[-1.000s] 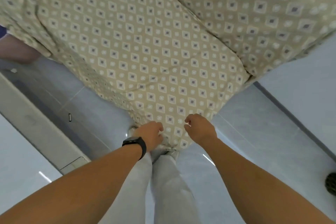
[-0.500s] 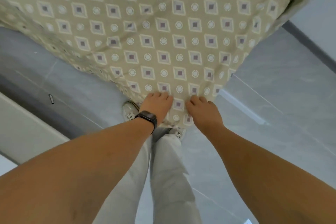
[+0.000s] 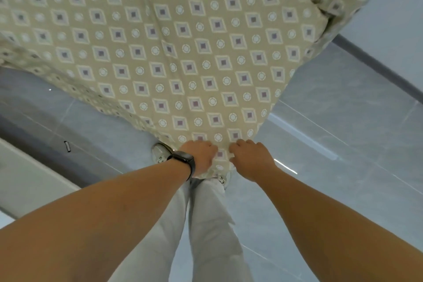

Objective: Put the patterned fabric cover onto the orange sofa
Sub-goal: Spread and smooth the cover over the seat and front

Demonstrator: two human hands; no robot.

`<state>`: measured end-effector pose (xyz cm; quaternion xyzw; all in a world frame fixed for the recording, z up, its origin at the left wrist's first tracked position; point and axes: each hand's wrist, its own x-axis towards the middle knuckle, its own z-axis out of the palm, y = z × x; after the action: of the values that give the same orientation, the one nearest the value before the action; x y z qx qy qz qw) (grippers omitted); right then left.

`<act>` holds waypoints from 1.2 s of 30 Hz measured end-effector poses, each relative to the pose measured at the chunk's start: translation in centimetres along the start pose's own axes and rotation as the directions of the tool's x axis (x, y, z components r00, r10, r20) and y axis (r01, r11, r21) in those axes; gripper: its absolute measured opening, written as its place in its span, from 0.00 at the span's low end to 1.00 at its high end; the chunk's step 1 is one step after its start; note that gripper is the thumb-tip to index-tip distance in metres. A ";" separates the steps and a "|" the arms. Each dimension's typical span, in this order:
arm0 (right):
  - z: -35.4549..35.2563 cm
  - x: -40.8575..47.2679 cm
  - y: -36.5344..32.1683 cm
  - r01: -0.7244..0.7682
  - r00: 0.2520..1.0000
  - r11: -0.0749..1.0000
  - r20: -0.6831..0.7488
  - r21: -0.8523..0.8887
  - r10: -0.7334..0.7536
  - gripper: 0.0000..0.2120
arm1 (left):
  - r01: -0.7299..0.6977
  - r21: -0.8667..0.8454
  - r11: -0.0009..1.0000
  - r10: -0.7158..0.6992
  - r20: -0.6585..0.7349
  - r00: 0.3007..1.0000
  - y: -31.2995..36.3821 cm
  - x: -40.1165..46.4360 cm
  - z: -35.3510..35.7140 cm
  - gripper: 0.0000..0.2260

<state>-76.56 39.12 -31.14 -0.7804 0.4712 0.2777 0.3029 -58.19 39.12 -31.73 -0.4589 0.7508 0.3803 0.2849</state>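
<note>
My fingers are curling down over the near corner of the patterned cover [image 3: 174, 52], and that is what is changing: half a second ago they were lying flat and straight on the cloth, pressing it smooth; a second ago they were bunched at the hem. My left hand [image 3: 201, 155], the one with the black watch [image 3: 185, 162] on its wrist, is sitting at about 6 o'clock in the view with its knuckles up and its fingertips tucked out of sight. My right hand [image 3: 250, 158] is just beside it, toward 5 o'clock, fingers [image 3: 245, 143] bent together against the fabric. A narrow strip of cloth is showing between the two hands. Whether either hand is truly pinching the hem I cannot tell, since the fingertips are hidden.

The cover is spreading from my hands up toward 12 o'clock, filling the upper half of the view, fairly flat, with a rumpled fold near 1 o'clock. No orange of the sofa is showing anywhere; I judge it is lying fully under the cloth. I am judging that the draping is nearly done and that this corner is being tucked or tugged down over the edge, above my shoes [image 3: 160, 152] on the grey floor [image 3: 343, 121].
</note>
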 end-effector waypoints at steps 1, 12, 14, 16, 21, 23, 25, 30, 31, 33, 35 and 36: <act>-0.9 -0.3 -0.9 0.004 1.000 1.000 -0.014 0.029 -0.003 0.14 | 0.020 -0.019 1.000 -0.020 -0.004 1.000 0.1 -0.6 -0.6 0.09; -16.6 1.0 -13.2 -0.037 0.986 0.973 -0.152 0.227 0.073 0.16 | 0.213 -0.206 0.955 -0.232 -0.073 0.970 -10.3 -11.1 -10.5 0.13; -19.1 2.7 -15.7 -0.043 0.980 0.968 -0.181 0.245 0.089 0.16 | 0.213 -0.174 0.961 -0.227 -0.066 0.972 -14.4 -13.2 -11.3 0.13; -21.5 5.3 -19.2 -0.045 0.977 0.962 -0.189 0.271 0.099 0.16 | 0.222 -0.148 0.964 -0.232 -0.051 0.971 -19.6 -15.6 -12.0 0.13; -26.5 13.1 -28.4 -0.107 0.966 0.929 -0.183 0.354 0.181 0.16 | 0.231 -0.044 0.972 -0.233 -0.044 0.971 -33.5 -20.1 -15.2 0.13; -28.3 15.0 -31.1 -0.147 0.956 0.906 -0.180 0.396 0.233 0.15 | 0.231 0.005 0.973 -0.230 -0.051 0.972 -37.7 -21.7 -17.1 0.13; -29.5 16.1 -33.0 -0.182 0.947 0.890 -0.170 0.418 0.274 0.15 | 0.235 0.035 0.971 -0.233 -0.060 0.971 -40.8 -23.0 -18.9 0.14; -31.3 18.1 -35.0 -0.269 0.928 0.854 -0.117 0.444 0.353 0.15 | 0.187 0.062 0.980 -0.185 -0.044 0.982 -45.5 -23.4 -22.6 0.13; -31.6 19.2 -35.1 -0.282 0.922 0.850 -0.118 0.445 0.368 0.14 | 0.177 0.067 0.982 -0.175 -0.036 0.984 -46.4 -23.1 -23.5 0.13; -31.8 20.9 -35.4 -0.301 0.920 0.850 -0.103 0.432 0.378 0.13 | 0.157 0.092 0.983 -0.157 -0.009 0.988 -47.4 -22.1 -24.3 0.13; -31.6 22.9 -36.0 -0.312 0.923 0.854 -0.080 0.417 0.376 0.13 | 0.143 0.120 0.983 -0.142 -0.015 0.990 -48.4 -21.1 -24.7 0.13; -31.4 24.0 -36.5 -0.311 0.927 0.864 -0.075 0.396 0.368 0.14 | 0.142 0.128 0.982 -0.139 -0.026 0.990 -49.0 -20.7 -25.0 0.13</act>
<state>-29.32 16.03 -19.86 -0.6306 0.6669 0.1724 0.3576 -7.18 13.90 -17.04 -0.4946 0.7420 0.3059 0.3335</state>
